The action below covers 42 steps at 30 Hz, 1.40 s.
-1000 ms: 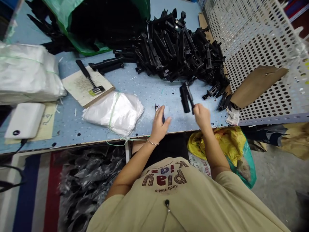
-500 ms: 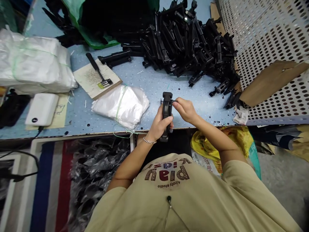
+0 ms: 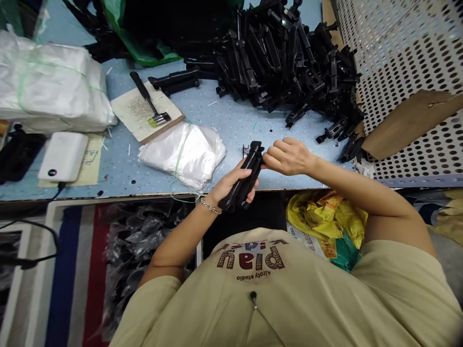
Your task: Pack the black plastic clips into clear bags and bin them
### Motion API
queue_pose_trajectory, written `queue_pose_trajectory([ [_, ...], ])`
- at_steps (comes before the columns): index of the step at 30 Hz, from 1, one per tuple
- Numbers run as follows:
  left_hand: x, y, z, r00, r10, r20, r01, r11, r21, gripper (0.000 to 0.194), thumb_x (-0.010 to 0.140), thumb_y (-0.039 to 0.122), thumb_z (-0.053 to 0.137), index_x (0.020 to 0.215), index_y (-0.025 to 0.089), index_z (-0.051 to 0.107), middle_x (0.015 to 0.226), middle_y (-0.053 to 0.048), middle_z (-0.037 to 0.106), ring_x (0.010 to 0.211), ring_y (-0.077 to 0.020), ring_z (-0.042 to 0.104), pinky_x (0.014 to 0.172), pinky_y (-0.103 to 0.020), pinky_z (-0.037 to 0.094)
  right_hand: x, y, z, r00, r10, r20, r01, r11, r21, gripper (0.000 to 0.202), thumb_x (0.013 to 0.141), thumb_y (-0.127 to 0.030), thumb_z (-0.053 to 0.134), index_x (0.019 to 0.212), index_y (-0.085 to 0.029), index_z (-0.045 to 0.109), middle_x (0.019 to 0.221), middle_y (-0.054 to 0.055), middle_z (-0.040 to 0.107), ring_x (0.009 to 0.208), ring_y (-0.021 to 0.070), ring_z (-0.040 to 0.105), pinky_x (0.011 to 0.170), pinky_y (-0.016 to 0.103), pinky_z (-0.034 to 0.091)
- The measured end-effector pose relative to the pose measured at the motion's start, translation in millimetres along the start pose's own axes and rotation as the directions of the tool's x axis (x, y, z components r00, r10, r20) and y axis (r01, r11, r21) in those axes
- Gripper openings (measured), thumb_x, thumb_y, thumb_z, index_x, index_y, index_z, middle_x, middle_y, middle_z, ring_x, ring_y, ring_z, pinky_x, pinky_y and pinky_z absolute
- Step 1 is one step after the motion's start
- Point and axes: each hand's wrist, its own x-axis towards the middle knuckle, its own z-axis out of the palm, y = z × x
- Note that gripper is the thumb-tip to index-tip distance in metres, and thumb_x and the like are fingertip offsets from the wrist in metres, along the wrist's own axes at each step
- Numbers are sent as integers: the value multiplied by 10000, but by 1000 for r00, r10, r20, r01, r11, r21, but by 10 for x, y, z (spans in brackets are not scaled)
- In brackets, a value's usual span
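Observation:
My left hand (image 3: pixel 228 182) is wrapped round a long black plastic part (image 3: pixel 249 166), thumb across its face. The part tilts, its upper end toward the right and its lower end near my wrist. A small dark bracket-like piece (image 3: pixel 246 150) sticks out on its left side near the top. My right hand (image 3: pixel 287 156) is closed with the fingertips pressed against the part's upper right edge; whatever they pinch is hidden. Both hands are over the front edge of the blue speckled table (image 3: pixel 231 115).
Similar black parts (image 3: pixel 275 58) form a large heap at the back right. A hammer (image 3: pixel 150 99) lies on a wooden board (image 3: pixel 126 113). Nearby are a banded stack of clear bags (image 3: pixel 188 154), a bigger white bundle (image 3: pixel 54 86), a white power bank (image 3: pixel 63 156) and a perforated panel (image 3: pixel 405 58).
The black part has swung from nearly upright to a slant, its lower end moving left. My right hand has turned, its elbow farther out to the right, with the fingers still at the part's upper right side.

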Motion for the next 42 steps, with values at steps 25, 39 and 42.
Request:
queue_pose_trajectory([
  [25, 59, -166, -2, 914, 333, -233, -275, 928, 250, 915, 885, 412, 760, 1675, 349, 301, 864, -7, 688, 532, -152, 655, 504, -280, 541, 17, -220, 271, 960, 274, -62, -242, 917, 318, 640, 1059, -760, 238, 825, -234, 519, 656, -17, 494, 579, 152, 454, 531, 277, 367],
  [39, 220, -110, -149, 871, 386, -303, -373, 922, 105, 691, 897, 394, 697, 1531, 247, 464, 818, 5, 699, 688, -154, 686, 656, -264, 581, -255, -341, 608, 982, -167, -89, 137, 951, -279, 728, 1104, -672, 142, 910, -181, 643, 782, 55, 639, 686, 181, 542, 606, 315, 354],
  [42, 250, -131, -96, 859, 412, -303, -392, 911, 128, 550, 900, 367, 697, 1420, 242, 566, 810, 3, 688, 700, -147, 669, 680, -262, 575, -301, -501, 791, 965, -257, -59, 221, 911, -349, 627, 1135, -588, 243, 824, -198, 622, 705, 25, 589, 646, 173, 512, 586, 315, 332],
])
